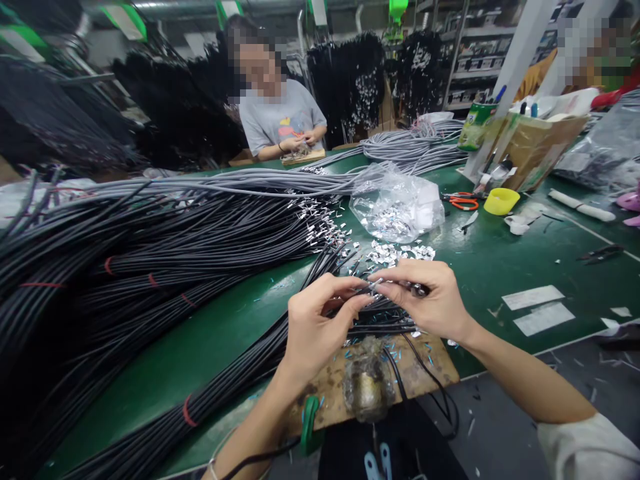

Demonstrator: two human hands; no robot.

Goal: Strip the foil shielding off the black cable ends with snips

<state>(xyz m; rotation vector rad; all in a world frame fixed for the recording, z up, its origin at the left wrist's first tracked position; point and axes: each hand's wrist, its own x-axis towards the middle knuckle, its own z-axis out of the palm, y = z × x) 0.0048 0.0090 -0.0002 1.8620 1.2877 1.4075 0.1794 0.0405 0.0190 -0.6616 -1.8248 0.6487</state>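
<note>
My left hand point(320, 323) is closed, thumb and fingers pinching a black cable near its stripped end point(373, 287). At that same end, the fingertips of my right hand point(430, 297) pinch together on the thin exposed strands. A dark rounded object point(419, 289), perhaps a tool handle, shows under the right fingers; its kind is unclear. Below both hands is a worn wooden board point(325, 390) bearing a tape-wrapped metal block point(370, 383) and small blue wire scraps. Black cables point(260, 363) tied with a red band run from the left toward my hands.
Large bundles of black cable point(165, 267) and grey cable point(240, 180) cover the left side. Beyond my hands lie foil scraps point(400, 253) and a clear plastic bag point(395, 207). Orange-handled scissors point(465, 201) and a yellow ring point(501, 201) lie right. Another person point(283, 117) works opposite.
</note>
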